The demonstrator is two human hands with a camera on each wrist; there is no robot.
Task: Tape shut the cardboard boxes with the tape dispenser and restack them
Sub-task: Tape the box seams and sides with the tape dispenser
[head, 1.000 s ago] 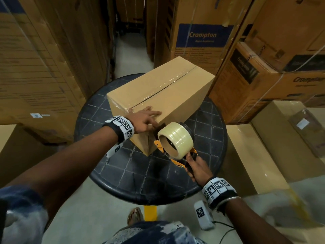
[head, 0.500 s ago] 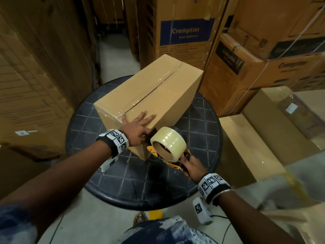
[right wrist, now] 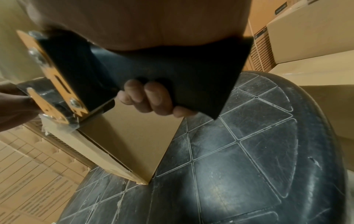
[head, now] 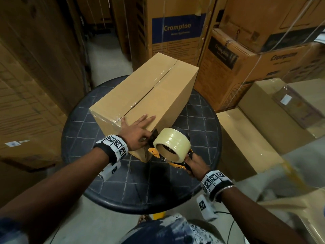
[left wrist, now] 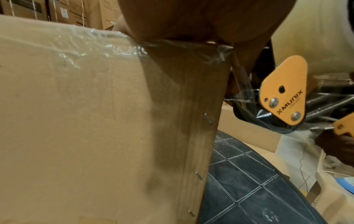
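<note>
Stacked printed cartons (head: 177, 30) wall us in around a round black table (head: 112, 180) with a grid-patterned top. On it sits the cardboard box (head: 149, 97), flaps closed, clear tape along the top seam and wrinkled over the near edge. Our left hand (head: 136, 130) lies flat on the box's near top corner — fingers straight and spread. Our right hand (head: 195, 164) curls round the black handle of the tape dispenser (head: 171, 147), fingers (right wrist: 151, 98) wrapped underneath — its yellow-plated head sits at that same corner, just beside the left hand.
</note>
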